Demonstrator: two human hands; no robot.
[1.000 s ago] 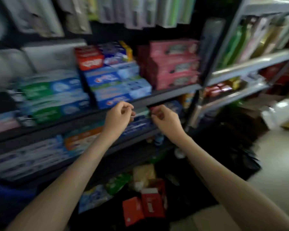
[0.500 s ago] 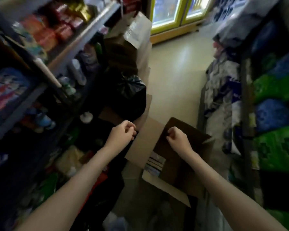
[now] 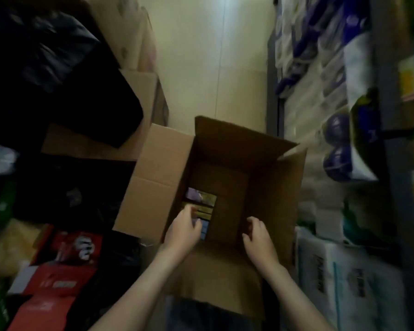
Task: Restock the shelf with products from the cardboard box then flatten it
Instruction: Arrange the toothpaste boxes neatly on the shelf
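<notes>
A pale floor (image 3: 237, 56) runs up the middle of a narrow aisle, with a shelf (image 3: 273, 96) of white-and-blue wrapped packs (image 3: 320, 68) along the right and a black bag (image 3: 58, 80) resting on brown cartons on the left. The cardboard box (image 3: 273, 187) stands open on the floor in the centre, its flaps spread outward. Red packs (image 3: 65, 271) lie low on the left beside it. A few products (image 3: 202, 201) sit in the box's near-left corner. The left hand (image 3: 184, 229) reaches down onto them with curled fingers; blur hides whether it grips one. The right hand (image 3: 258, 235) hangs over the box's bare inside, fingers loosely curled, holding nothing.
</notes>
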